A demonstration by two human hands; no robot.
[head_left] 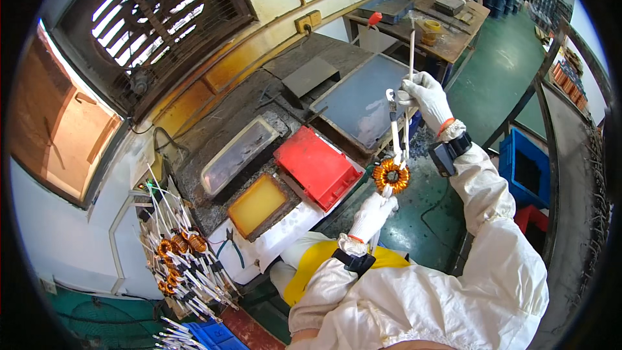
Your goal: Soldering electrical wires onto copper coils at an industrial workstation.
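A toroidal coil [403, 183] wound with copper wire hangs in front of me between my two gloved hands. My left hand [374, 212] is closed at the coil's lower edge, and a white lead shows below it. Higher up, my right hand [424, 98] pinches a long white-sleeved lead [411, 52] that rises from the coil and sticks up past the fingers. Beside it stands another white lead [395, 136] with a dark band and a metal lug [390, 94] at its tip.
A grey-surfaced tray [363, 100], red bin [317, 165], amber-filled tray [257, 205] and long pale-rimmed tray [238, 155] occupy the bench. Pliers [230, 246] lie at its near edge. Several similar coils [178, 246] are piled left. A blue crate [525, 168] stands right.
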